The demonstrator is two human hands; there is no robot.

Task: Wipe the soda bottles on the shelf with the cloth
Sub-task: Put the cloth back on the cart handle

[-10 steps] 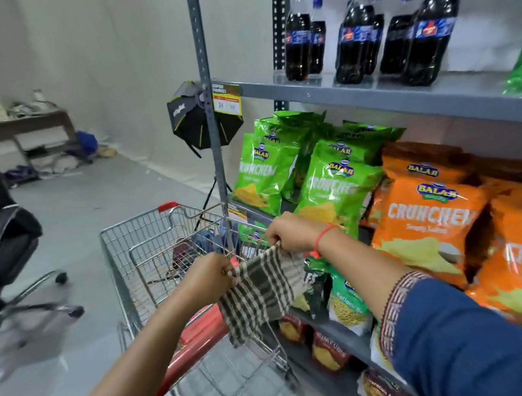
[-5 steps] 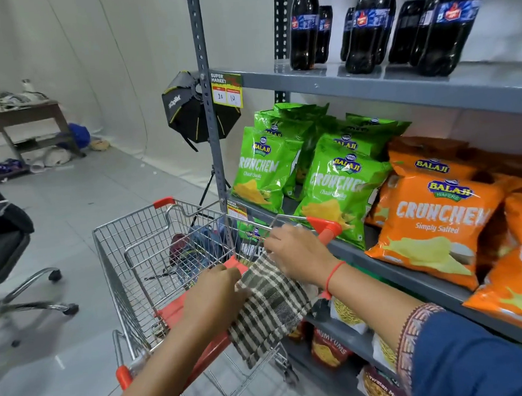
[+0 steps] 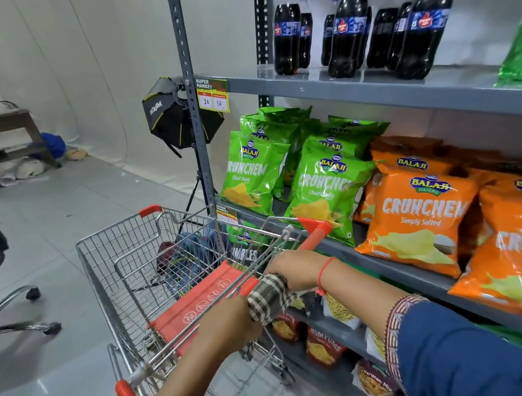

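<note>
A grey steel shelf rack (image 3: 369, 92) fills the right side, its top shelf carrying a group of dark soda bottles (image 3: 351, 27) with blue caps and blue labels, standing upright in rows well above both hands. The shelf below holds green Balaji Crunchem bags (image 3: 327, 190) on the left and orange Crunchem bags (image 3: 418, 217) on the right, leaning against one another. A wire shopping trolley (image 3: 128, 269) with red trim stands just beside the rack, its handle bar running toward the person. On that bar, over the red child-seat flap (image 3: 198, 298), lies the checked cloth (image 3: 268, 299), bunched and draped between the two hands, far from the bottles. The right hand (image 3: 295, 268), with a red thread at the wrist, is clenched on the cloth's upper end at the bar. The left hand (image 3: 228, 323) is closed over the cloth's lower end, with fabric hanging beneath it. A yellow price tag (image 3: 212, 97) is fixed at the top shelf's left corner.
</note>
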